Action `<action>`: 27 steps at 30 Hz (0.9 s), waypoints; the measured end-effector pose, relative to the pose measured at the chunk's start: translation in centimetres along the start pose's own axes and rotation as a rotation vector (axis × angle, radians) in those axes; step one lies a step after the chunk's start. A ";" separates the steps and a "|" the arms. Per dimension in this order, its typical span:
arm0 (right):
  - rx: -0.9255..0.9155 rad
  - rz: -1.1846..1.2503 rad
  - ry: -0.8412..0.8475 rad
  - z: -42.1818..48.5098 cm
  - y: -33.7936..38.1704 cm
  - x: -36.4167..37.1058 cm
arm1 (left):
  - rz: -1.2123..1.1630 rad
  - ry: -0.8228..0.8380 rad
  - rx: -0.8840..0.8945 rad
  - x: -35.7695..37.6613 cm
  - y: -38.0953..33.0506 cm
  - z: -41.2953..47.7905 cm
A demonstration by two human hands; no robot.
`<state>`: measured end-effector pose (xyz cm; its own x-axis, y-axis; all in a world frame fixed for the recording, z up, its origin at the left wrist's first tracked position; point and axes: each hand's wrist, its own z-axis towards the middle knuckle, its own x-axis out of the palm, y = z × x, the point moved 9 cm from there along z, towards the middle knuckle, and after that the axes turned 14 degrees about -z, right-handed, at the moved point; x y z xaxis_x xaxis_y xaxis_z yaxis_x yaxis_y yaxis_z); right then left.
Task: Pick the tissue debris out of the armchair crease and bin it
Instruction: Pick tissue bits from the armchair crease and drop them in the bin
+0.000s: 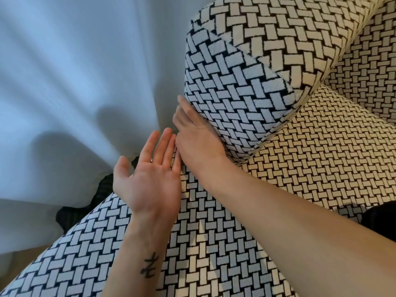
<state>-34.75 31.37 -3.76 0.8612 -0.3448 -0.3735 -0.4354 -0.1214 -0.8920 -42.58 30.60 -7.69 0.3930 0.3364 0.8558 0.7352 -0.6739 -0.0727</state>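
My left hand (pixel 150 179) lies palm up, fingers straight and empty, at the front edge of the armchair (pixel 214 243) seat; my right hand (pixel 195 138) lays straight fingers against the end of the armrest (pixel 231 93), holding nothing I can see. No tissue debris shows, so I judge it sits deep in the crease (pixel 248 159) under the armrest, where blind poking could push it deeper, shred it, or flick scraps behind the curtain (pixel 75 82)
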 end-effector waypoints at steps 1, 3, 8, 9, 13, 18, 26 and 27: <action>0.002 0.018 0.003 0.1 0.0 0.0 | 0.003 0.001 0.004 0.0 0.0 0.0; 0.010 0.042 0.008 0.2 0.1 -0.1 | 0.004 0.005 0.008 0.0 -0.1 0.0; 0.044 0.066 0.005 0.6 0.4 0.3 | 0.017 0.005 0.019 0.2 0.0 -0.1; 0.043 0.054 0.002 0.6 0.5 0.3 | 0.019 0.004 0.021 0.2 0.0 -0.1; 0.003 0.021 -0.031 0.3 0.9 0.4 | 0.023 -0.001 0.022 0.2 0.0 -0.1; 0.009 0.047 -0.106 -0.7 1.0 0.3 | 0.028 -0.003 0.025 0.1 0.0 -0.1; 0.354 0.580 -0.378 -7.4 -0.7 0.1 | 0.016 -0.019 0.018 0.1 0.0 -0.2; 0.387 0.705 -0.388 -8.2 -0.8 0.2 | 0.014 -0.020 0.016 0.1 0.1 -0.2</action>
<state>-36.36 23.81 -1.00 0.4854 0.1278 -0.8649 -0.8389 0.3469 -0.4195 -42.60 30.47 -7.50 0.4139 0.3402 0.8444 0.7386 -0.6677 -0.0930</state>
